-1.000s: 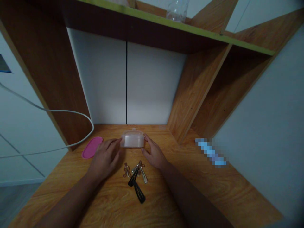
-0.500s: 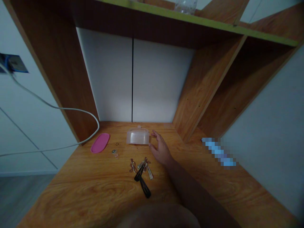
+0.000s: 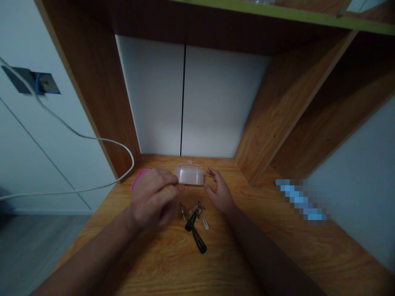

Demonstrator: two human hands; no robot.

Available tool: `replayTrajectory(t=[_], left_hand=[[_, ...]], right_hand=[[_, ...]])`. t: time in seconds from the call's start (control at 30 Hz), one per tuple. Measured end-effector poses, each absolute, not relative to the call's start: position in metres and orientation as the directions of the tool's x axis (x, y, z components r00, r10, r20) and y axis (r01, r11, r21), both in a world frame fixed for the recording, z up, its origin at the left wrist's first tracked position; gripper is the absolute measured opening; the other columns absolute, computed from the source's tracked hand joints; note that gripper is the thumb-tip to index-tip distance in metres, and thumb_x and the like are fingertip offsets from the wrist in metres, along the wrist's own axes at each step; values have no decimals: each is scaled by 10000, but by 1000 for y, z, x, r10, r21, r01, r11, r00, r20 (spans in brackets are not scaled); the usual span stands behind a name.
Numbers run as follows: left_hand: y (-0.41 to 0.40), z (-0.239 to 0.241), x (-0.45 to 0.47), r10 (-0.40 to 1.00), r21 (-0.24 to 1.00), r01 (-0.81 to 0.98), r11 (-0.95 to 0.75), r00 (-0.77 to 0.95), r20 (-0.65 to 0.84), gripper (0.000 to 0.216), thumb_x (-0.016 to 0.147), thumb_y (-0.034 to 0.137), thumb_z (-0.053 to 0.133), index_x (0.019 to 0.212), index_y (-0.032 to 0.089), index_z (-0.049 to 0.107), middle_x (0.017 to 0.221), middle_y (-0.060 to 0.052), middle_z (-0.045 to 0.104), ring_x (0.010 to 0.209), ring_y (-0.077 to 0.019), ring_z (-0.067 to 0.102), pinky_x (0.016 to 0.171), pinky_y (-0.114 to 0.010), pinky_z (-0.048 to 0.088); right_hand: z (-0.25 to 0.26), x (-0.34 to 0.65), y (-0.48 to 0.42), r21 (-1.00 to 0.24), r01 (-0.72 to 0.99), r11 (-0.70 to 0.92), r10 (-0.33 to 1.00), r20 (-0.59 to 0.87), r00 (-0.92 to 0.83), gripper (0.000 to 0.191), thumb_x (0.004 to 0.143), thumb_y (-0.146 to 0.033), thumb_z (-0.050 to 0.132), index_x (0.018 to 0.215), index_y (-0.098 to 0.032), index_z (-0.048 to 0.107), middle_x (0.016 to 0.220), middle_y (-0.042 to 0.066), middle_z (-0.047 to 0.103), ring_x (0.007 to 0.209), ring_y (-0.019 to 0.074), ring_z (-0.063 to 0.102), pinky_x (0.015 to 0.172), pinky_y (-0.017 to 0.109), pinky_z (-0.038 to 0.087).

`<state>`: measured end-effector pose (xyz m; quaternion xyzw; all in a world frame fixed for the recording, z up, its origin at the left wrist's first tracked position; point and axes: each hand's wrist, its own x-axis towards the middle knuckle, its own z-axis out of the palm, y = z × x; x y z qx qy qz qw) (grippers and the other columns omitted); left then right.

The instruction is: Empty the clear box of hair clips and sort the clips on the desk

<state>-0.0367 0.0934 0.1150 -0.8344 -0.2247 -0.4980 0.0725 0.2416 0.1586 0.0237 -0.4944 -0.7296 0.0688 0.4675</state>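
Note:
A clear plastic box (image 3: 191,176) stands on the wooden desk near the back panel. Beside its right side rests my right hand (image 3: 219,192), fingers apart and holding nothing. My left hand (image 3: 154,198) is raised over the desk left of the box, slightly blurred, its fingers curled into a pinch. Whatever sits between those fingertips is too small to make out. Part of a pink oval lid (image 3: 138,180) shows behind the left hand. In front of the box lie black snap hair clips (image 3: 199,240) and several pale metallic hair clips (image 3: 203,219) in a loose pile.
A white cable (image 3: 119,144) loops from the wall socket (image 3: 47,83) across the desk's left edge. Wooden side panels (image 3: 268,123) and an overhead shelf (image 3: 231,8) frame the desk (image 3: 173,263). A blurred-out bluish item (image 3: 300,200) lies at the right.
My left hand has come up from the bottom edge and now covers the small rings and part of the pink lid. My right hand stays beside the box. The whole view has shifted slightly.

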Motion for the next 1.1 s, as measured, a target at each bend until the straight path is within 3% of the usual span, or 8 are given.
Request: replayTrajectory(t=[0.03, 0.1, 0.2, 0.33, 0.53, 0.77, 0.9, 1.1], left_hand=[[112, 105, -39, 250, 38, 492, -870, 372, 894, 240, 870, 78, 549, 1041, 244, 581, 920, -35, 654, 809, -186, 619, 699, -356, 535], [141, 81, -45, 363, 44, 610, -791, 411, 836, 221, 863, 81, 521, 1028, 201, 605, 951, -82, 647, 874, -228, 616, 781, -403, 535], [159, 52, -58, 597, 148, 707, -692, 445, 668, 200, 874, 137, 489, 997, 164, 645, 977, -114, 641, 966, -269, 601, 894, -444, 515], [165, 39, -65, 758, 277, 789, -548, 329, 563, 291, 882, 176, 479, 1088, 153, 683, 1077, -125, 651, 1078, -292, 577, 975, -462, 476], [174, 32, -65, 798, 304, 777, -552, 386, 463, 351, 818, 158, 545, 1124, 169, 715, 1106, -107, 725, 1035, -288, 633, 963, -472, 482], [174, 31, -67, 808, 350, 751, -561, 403, 430, 338, 800, 126, 543, 1069, 195, 736, 1038, -86, 757, 978, -270, 670, 930, -456, 501], [173, 31, -67, 807, 373, 737, -564, 398, 436, 316, 813, 141, 539, 1046, 205, 743, 994, -78, 761, 950, -267, 678, 918, -451, 506], [169, 32, -62, 797, 406, 701, -586, 408, 445, 310, 813, 128, 519, 993, 229, 751, 964, -53, 765, 918, -247, 693, 888, -419, 530]], right_hand=[[26, 241, 157, -552, 662, 508, 779, 622, -78, 493, 850, -175, 564, 1334, -230, 489, 1288, 108, 594, 1221, 269, 560, 1050, 469, 456], [32, 239, 154, -526, 670, 524, 762, 641, -93, 366, 842, -160, 564, 1201, -230, 561, 1205, 102, 620, 1169, 270, 575, 1025, 458, 467], [40, 235, 148, -488, 674, 555, 744, 654, -139, 233, 835, -139, 566, 1042, -236, 610, 1067, 86, 651, 1076, 268, 598, 986, 438, 474], [41, 231, 144, -463, 665, 586, 745, 630, -219, 170, 829, -141, 583, 943, -245, 656, 898, 53, 671, 902, 247, 623, 870, 392, 501], [36, 235, 147, -512, 652, 559, 774, 604, -189, 154, 869, -175, 573, 951, -227, 692, 781, 25, 643, 729, 189, 610, 705, 312, 506], [35, 239, 149, -540, 654, 529, 780, 614, -124, 131, 894, -220, 575, 951, -213, 693, 771, 26, 645, 696, 176, 609, 676, 307, 517], [35, 239, 150, -521, 666, 534, 766, 631, -122, 195, 896, -209, 563, 1055, -232, 674, 991, 75, 670, 946, 230, 641, 874, 390, 535], [27, 241, 154, -475, 703, 530, 797, 564, -219, 678, 868, -236, 612, 1503, -284, 382, 1504, 91, 454, 1387, 292, 417, 1164, 541, 329]])
